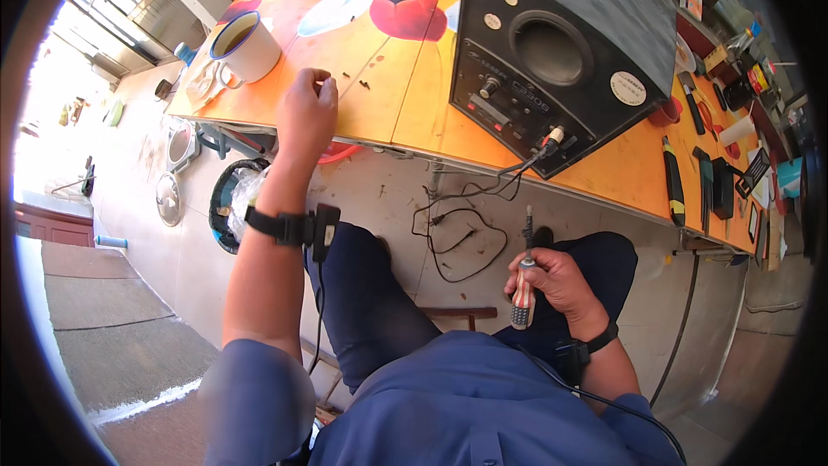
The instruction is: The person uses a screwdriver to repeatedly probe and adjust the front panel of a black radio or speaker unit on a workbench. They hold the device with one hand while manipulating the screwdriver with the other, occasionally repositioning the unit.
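While the left hand (306, 112) was pinched shut at the fingertips over the orange table (405, 95), just beside a few small dark screws (355, 80), whether a screw sat between the fingers could not be told; a loose pinch risked dropping one off the near edge to the floor. The right hand (552, 285) was clamped on the striped-handled screwdriver (523, 280), tip upright above the lap; a careless lift risked snagging the black cable (466, 224) hanging from the black amplifier box (561, 52); the mug (246, 47) stood near the reaching hand and could be knocked.
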The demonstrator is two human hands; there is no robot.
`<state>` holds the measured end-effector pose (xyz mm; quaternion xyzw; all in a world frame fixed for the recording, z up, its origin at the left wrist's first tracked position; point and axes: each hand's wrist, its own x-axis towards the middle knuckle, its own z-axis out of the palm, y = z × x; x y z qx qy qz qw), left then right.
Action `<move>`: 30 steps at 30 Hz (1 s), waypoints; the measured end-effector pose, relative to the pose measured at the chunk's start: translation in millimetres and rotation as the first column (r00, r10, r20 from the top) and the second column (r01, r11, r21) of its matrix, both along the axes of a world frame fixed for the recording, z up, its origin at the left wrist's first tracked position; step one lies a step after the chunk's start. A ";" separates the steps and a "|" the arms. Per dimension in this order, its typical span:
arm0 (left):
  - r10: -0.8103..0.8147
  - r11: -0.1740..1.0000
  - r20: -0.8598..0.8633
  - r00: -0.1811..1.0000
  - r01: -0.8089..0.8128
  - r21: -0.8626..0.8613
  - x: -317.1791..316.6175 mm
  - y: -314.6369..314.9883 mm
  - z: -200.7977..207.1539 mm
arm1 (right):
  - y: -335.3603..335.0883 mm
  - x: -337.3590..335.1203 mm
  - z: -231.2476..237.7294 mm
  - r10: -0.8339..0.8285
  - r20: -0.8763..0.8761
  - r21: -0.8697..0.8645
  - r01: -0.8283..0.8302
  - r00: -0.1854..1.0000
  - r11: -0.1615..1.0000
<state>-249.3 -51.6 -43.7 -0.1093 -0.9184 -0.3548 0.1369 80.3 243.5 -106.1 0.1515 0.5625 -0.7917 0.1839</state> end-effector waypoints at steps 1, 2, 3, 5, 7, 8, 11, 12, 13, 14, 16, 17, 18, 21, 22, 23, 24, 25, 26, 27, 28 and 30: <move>-0.001 0.998 0.039 0.999 -0.001 0.059 13.4 -4.3 1.3 | -6.6 -3.6 2.9 0.018 0.005 0.010 -0.018 1.000 1.000; -0.039 0.992 0.065 0.997 0.031 0.121 30.3 -8.2 1.5 | -14.5 -7.3 5.9 0.042 -0.013 0.017 -0.041 0.999 0.999; -0.071 0.982 0.109 0.991 0.051 0.182 51.1 -12.3 0.6 | -23.0 -12.3 8.9 0.063 -0.031 0.024 -0.062 0.998 0.998; -0.186 0.941 0.230 0.955 0.106 0.320 97.2 -19.7 -3.6 | -37.7 -25.4 14.9 0.169 -0.061 0.060 -0.165 0.984 0.984; -0.332 0.891 0.378 0.864 0.155 0.427 144.1 -24.6 -11.2 | -50.6 -40.6 18.7 0.238 -0.097 -0.026 -0.242 0.966 0.970; -0.404 0.864 0.434 0.805 0.181 0.470 166.1 -25.7 -15.3 | -58.2 -45.1 19.8 0.213 -0.090 -0.050 -0.218 0.973 0.975; -0.584 0.803 0.626 0.516 0.255 0.539 216.9 -27.0 -24.9 | -74.2 -50.0 21.6 0.098 -0.168 -0.142 -0.123 0.981 0.982; -0.587 0.809 0.703 0.400 0.268 0.523 229.0 -26.1 -27.7 | -77.4 -48.5 21.6 0.060 -0.227 -0.177 -0.102 0.972 0.979; -0.632 0.775 0.704 0.323 0.260 0.576 239.1 -23.2 -30.4 | -79.2 -45.5 21.5 0.032 -0.188 -0.190 -0.069 0.982 0.979; -0.684 0.729 0.671 0.285 0.283 0.623 246.5 -21.2 -32.0 | -80.0 -42.0 21.0 0.008 -0.182 -0.205 -0.046 0.983 0.978; -0.775 0.632 0.581 0.250 0.270 0.727 254.5 -13.2 -34.2 | -79.5 -34.9 19.6 -0.054 -0.150 -0.256 0.014 0.987 0.967; -0.781 0.624 0.571 0.251 0.274 0.732 256.6 -9.5 -34.1 | -78.8 -31.7 18.8 -0.090 -0.124 -0.291 0.051 0.988 0.956; -0.779 0.627 0.582 0.233 0.265 0.733 257.2 -4.9 -33.7 | -77.7 -29.0 17.9 -0.128 -0.078 -0.318 0.097 0.989 0.943; -0.754 0.657 0.632 0.181 0.204 0.726 258.5 9.7 -31.3 | -73.2 -23.3 15.5 -0.190 -0.089 -0.433 0.134 0.978 0.891; -0.753 0.658 0.640 0.156 0.179 0.731 259.1 14.6 -30.9 | -72.2 -21.9 14.4 -0.211 -0.077 -0.457 0.154 0.974 0.876; -0.739 0.673 0.653 0.165 0.156 0.723 258.9 19.3 -31.0 | -69.6 -21.6 13.5 -0.219 -0.089 -0.493 0.148 0.972 0.857; -0.736 0.676 0.656 0.169 0.132 0.725 259.0 23.3 -31.7 | -68.1 -20.7 12.3 -0.215 -0.098 -0.486 0.142 0.972 0.863; -0.755 0.651 0.629 0.185 0.104 0.752 259.4 26.2 -32.7 | -67.3 -20.0 10.7 -0.214 -0.103 -0.478 0.141 0.971 0.867; -0.722 0.692 0.669 0.176 0.180 0.699 260.2 27.7 -34.0 | -66.6 -18.3 8.9 -0.211 -0.147 -0.492 0.113 0.966 0.863; -0.712 0.700 0.678 0.180 0.252 0.668 260.6 28.8 -35.7 | -66.5 -16.6 6.9 -0.158 -0.122 -0.404 0.096 0.980 0.910; -0.703 0.703 0.687 0.185 0.322 0.634 261.2 28.9 -37.3 | -66.6 -14.3 5.0 -0.101 -0.134 -0.335 0.051 0.986 0.941; -0.703 0.678 0.666 0.248 0.516 0.524 263.4 25.7 -39.1 | -65.2 -9.9 2.0 0.000 -0.142 -0.228 -0.032 0.990 0.973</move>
